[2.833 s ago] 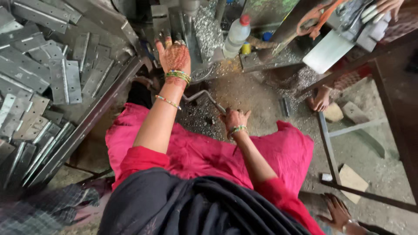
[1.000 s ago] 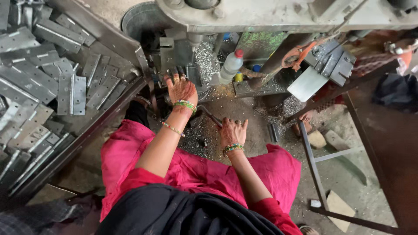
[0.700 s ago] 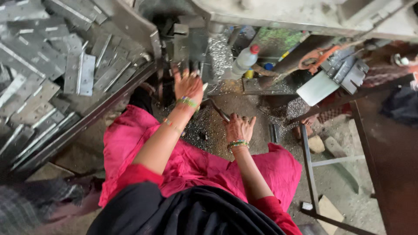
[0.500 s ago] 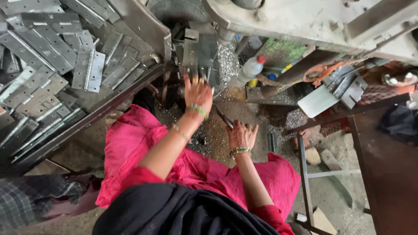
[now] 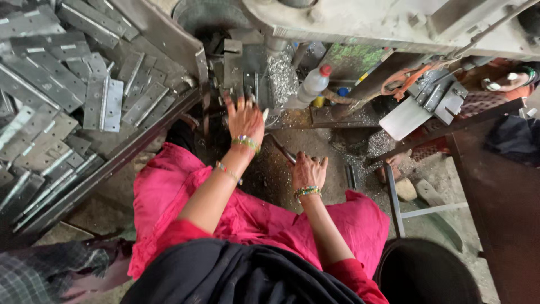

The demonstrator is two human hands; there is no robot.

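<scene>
My left hand (image 5: 245, 119) reaches forward with fingers spread onto the dark metal fixture (image 5: 233, 67) of a machine; what lies under the fingers is hidden. My right hand (image 5: 308, 170) is lower and to the right, curled over the end of a thin metal lever (image 5: 279, 147) that slants up toward the fixture. Both wrists carry bangles. Pink cloth (image 5: 169, 191) covers my lap below the hands. Metal shavings (image 5: 281, 79) are heaped just right of the fixture.
A slanted tray (image 5: 112, 163) at left holds several grey metal hinges (image 5: 104, 104). A red-capped plastic bottle (image 5: 312, 84) stands behind the shavings. The machine body (image 5: 365, 22) spans the top. Flat plates (image 5: 406, 117) and another person's hand (image 5: 500, 81) are at right; a dark bucket (image 5: 427, 276) is at bottom right.
The head view has tilted and shifted right. My left hand stays at the fixture and my right hand stays on the lever, with little movement of either.
</scene>
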